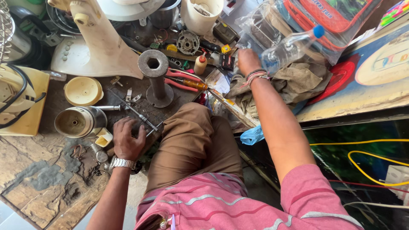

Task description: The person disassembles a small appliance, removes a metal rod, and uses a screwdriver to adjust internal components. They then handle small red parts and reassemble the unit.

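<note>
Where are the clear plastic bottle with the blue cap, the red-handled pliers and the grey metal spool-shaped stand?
Clear plastic bottle with blue cap (286,51), head view, on its body.
Red-handled pliers (181,79), head view, on the handles.
Grey metal spool-shaped stand (157,83), head view, on its column.

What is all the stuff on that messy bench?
steel spool: 1, grey, upright mid-bench
pliers: 1, red and orange handles, right of spool
metal cup: 1, silver, lying left
cream lid: 1, above cup
mixer base: 1, cream, top left
small bottle: 1, cream with red cap, behind pliers
water bottle: 1, clear with blue cap, top right
cloth: 1, brown, under water bottle
yellow wire: 1, right
left hand: resting on bench by a metal rod, wears a watch
right hand: reaching beside water bottle
</note>
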